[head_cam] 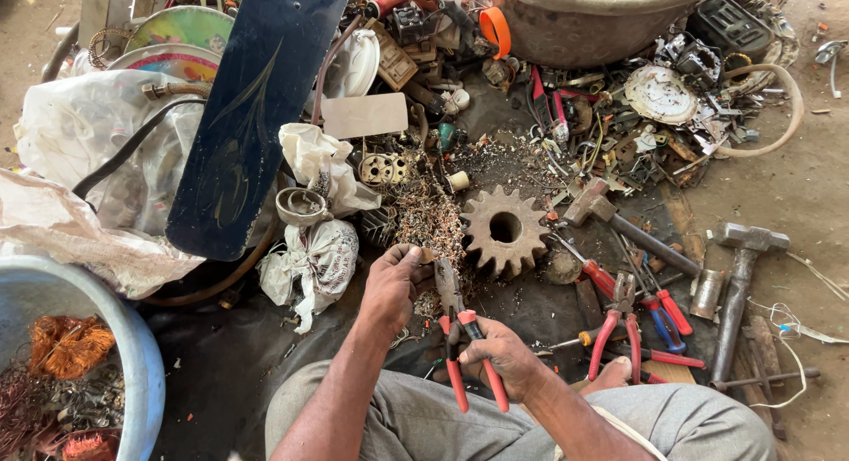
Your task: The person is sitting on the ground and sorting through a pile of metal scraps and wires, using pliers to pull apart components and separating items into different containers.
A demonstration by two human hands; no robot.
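Person sits on ground, knees up, grey trousers, scrap spread out in front.

R hand (500,355): fingers wrapped round the red handles of a pair of pliers (460,337), squeezed narrow. Plier nose points up and away from the body, toward L hand.

L hand (393,280): fingers curled in, pinching a small scrap piece (431,256) at the fingertips, right at the plier nose. Piece too small to tell what it is; can't tell if the nose bites it or just touches.

Around the hands:
- Rusty gear wheel (504,228) w/ centre hole, flat on ground just right of L hand.
- Heap of fine wire bits (424,215) just beyond L hand, between gear and a knotted white bag (309,262).
- More red-handled pliers (619,324) and a blue/red-handled pair (663,311) lying right of R hand, near the knee.
- Two hammers: one (610,218) beside the gear, head up-left; a bigger steel one (741,275) farther right, well apart from hands.
- Dark blue fan blade (252,116) lying slantwise, upper left, over white plastic sacks (80,134).
- Blue tub (146,364) at lower left, copper wire (66,346) inside.
- Big round basin (584,23) top centre, w/ mixed metal and plastic junk (654,116) scattered below and right of it.
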